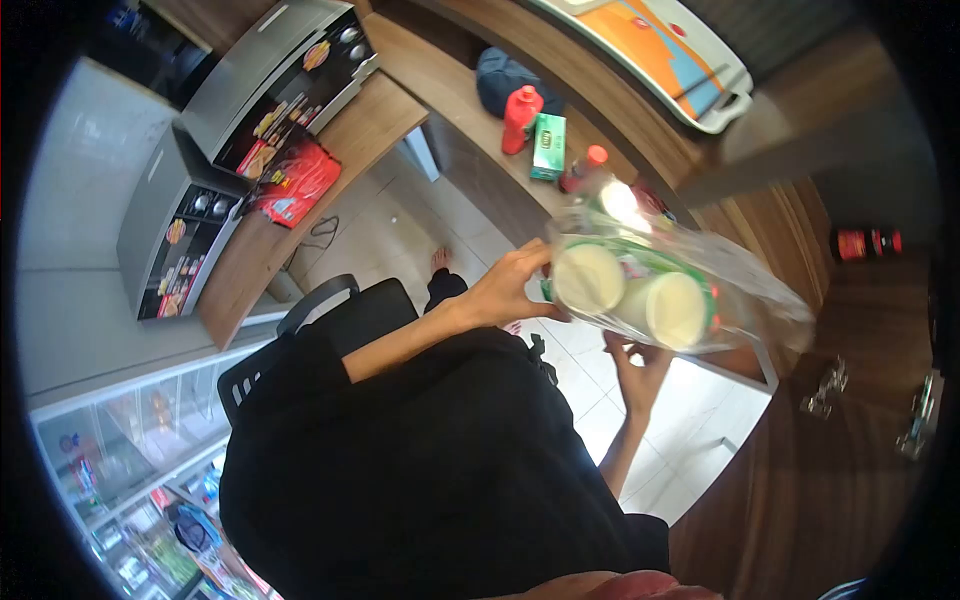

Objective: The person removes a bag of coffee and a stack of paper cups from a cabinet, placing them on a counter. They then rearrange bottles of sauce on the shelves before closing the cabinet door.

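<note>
A clear plastic bag (745, 275) with round, pale cream containers inside is held up in front of my body. Two of them, the left container (588, 278) and the right container (672, 312), turn their flat round ends towards me, with green and red bits at the sides. My left hand (512, 287) is closed on the bag's left side, thumb below and fingers behind. Beneath the lower edge is my right hand (640, 375), its fingers bent up against the bag; their tips are partly hidden behind it.
On a wooden shelf stand a red bottle (521, 120), a green box (548, 147) and a red-capped bottle (588, 168). A tray (715, 115) lies above. Two boxed ovens (200, 210) and a red packet (300, 178) are left, near a black chair (345, 310). A small jar (866, 244) is right.
</note>
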A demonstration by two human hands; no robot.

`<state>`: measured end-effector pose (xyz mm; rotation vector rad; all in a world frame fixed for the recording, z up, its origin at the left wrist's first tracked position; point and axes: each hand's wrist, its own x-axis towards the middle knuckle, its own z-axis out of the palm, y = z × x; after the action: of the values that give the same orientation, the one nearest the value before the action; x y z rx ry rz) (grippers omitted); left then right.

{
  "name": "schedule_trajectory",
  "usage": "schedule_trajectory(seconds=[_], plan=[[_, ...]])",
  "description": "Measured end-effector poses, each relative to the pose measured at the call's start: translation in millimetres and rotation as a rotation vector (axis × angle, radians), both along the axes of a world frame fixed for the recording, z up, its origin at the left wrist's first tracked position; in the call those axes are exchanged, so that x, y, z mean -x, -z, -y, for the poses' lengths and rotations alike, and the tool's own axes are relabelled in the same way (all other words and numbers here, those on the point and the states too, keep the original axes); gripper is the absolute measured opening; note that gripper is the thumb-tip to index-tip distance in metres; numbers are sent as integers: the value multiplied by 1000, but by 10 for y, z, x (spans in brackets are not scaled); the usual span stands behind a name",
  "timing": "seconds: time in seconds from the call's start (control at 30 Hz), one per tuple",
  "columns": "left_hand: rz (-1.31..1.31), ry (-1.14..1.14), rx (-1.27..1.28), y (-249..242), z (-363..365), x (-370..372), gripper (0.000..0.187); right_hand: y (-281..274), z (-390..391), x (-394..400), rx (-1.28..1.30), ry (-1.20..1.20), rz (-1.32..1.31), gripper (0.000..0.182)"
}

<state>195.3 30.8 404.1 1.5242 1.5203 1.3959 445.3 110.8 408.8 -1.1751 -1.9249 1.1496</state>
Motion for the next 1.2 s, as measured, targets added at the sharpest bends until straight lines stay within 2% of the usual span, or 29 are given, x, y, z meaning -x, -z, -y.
schedule_trajectory(seconds=[0.07,0.1,0.23,0.27,0.33,0.37,0.43,0.5,0.57,0.67,0.7,0.73,0.77,0.8,0.93,1.03,1.07,1.17,1.2], plan=[[30,-50,123,431,150,220,66,272,-70,360,58,-109,43,34],[38,-91,191,634,229,352,66,412,-108,546,79,-188,86,34],[168,-308,344,1102,490,951,62,1165,-306,1462,80,-463,98,41],[120,-419,260,1388,535,1088,61,1308,-356,1738,84,-513,107,44],[177,-534,356,1616,576,1456,61,1468,-404,2376,3,-592,103,47],[208,-587,405,1679,580,1648,61,1559,-436,2695,-35,-628,100,49],[195,-726,562,1796,557,2093,62,1783,-508,3287,149,-626,126,51],[258,-862,422,1927,534,2523,66,1820,-625,3869,417,-712,202,50],[255,-933,385,1965,510,2933,69,1939,-635,4443,556,-706,8,48],[199,-1074,329,2179,466,3518,72,2449,-830,5196,351,-899,6,48],[176,-1124,316,2128,460,3644,72,2327,-799,5387,399,-917,71,48],[260,-1122,410,2073,464,3777,73,2195,-784,5572,445,-933,135,49],[262,-1146,409,2124,462,3889,74,2083,-752,5739,486,-949,199,49],[263,-1171,404,2222,444,4011,75,2128,-693,5855,545,-936,56,55],[415,-1201,446,2648,424,4271,80,2118,-607,6153,601,-961,234,65],[403,-1228,382,2570,389,4262,79,2099,-565,6192,629,-900,172,63],[409,-1227,378,2560,386,4241,81,2229,-630,6215,610,-957,248,71],[436,-1245,374,2560,389,4167,84,2356,-525,6067,561,-831,81,82],[458,-1273,380,2586,379,4111,84,2374,-515,6014,584,-782,73,90]])
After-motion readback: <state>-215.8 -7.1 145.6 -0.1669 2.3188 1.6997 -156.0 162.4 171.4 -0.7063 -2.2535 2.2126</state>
